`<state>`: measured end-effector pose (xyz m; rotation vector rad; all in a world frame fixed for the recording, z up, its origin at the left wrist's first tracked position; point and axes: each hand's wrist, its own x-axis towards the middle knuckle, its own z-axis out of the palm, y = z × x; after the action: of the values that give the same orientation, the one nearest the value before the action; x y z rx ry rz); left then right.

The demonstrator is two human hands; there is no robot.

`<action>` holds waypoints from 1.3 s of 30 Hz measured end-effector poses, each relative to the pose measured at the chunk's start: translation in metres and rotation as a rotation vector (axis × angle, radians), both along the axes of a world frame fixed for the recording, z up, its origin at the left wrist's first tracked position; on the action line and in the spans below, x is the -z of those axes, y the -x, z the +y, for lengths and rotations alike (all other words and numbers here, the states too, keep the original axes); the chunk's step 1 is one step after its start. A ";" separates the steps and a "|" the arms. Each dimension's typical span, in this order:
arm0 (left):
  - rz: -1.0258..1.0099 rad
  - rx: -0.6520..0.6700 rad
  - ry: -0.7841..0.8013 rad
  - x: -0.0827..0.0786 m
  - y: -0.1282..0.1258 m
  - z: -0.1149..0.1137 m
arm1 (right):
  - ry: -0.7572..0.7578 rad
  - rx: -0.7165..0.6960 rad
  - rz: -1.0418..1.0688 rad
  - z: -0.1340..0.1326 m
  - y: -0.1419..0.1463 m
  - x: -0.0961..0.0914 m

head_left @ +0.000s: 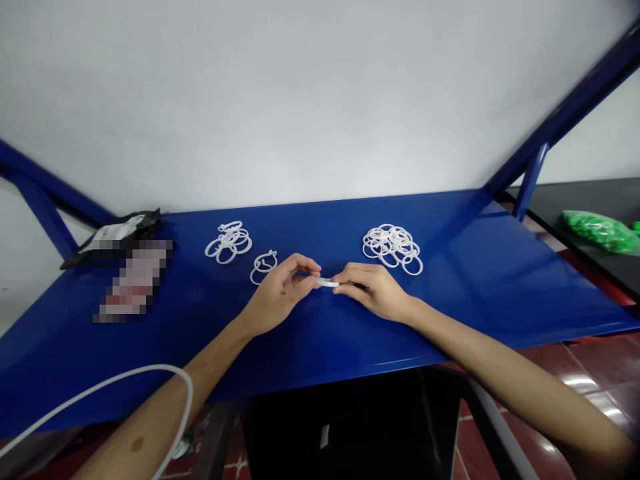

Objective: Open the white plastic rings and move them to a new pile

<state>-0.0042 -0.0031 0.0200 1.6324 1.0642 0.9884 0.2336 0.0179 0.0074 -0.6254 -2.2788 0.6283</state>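
Between my two hands, just above the blue table (320, 347), is a white plastic ring (327, 283) seen nearly edge-on. My left hand (283, 293) pinches its left end with thumb and fingers. The right end is pinched by my right hand (375, 290). Close beyond my left hand lie white rings with small knobs (264, 265), partly hidden by that hand. Farther left is a small pile of white rings (229, 243). A larger pile of overlapping white rings (393, 248) lies beyond my right hand.
A black plastic package (120, 233) with a blurred-out patch lies on the table's left side. Blue metal struts (533, 177) rise at both ends. A white cable (100, 380) loops over my left forearm. Green items in a clear bag (603, 230) rest on a dark surface at right.
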 end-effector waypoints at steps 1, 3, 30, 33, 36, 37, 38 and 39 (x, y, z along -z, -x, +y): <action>0.025 -0.045 -0.001 0.000 -0.001 0.001 | -0.027 0.002 -0.018 0.000 -0.001 0.000; 0.091 -0.076 0.025 -0.001 -0.002 0.002 | -0.106 0.027 -0.089 0.000 -0.003 0.001; 0.281 -0.213 -0.382 0.010 -0.013 -0.007 | 0.140 0.207 0.198 -0.007 0.011 0.004; 0.267 -0.203 -0.365 0.012 -0.014 -0.008 | 0.137 0.174 0.188 -0.006 0.011 0.003; 0.268 -0.193 -0.426 0.014 -0.016 -0.010 | 0.060 0.123 0.171 -0.008 0.010 0.002; 0.268 -0.187 -0.457 0.015 -0.016 -0.012 | 0.025 0.103 0.162 -0.009 0.010 0.001; 0.266 -0.180 -0.492 0.016 -0.017 -0.013 | -0.012 0.084 0.146 -0.011 0.010 0.001; 0.265 -0.171 -0.529 0.017 -0.017 -0.014 | -0.050 0.069 0.122 -0.012 0.009 0.001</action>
<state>0.0128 -0.0170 0.0034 2.1747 1.1991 1.2685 0.2243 0.0058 0.0067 -0.6215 -2.1436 0.5598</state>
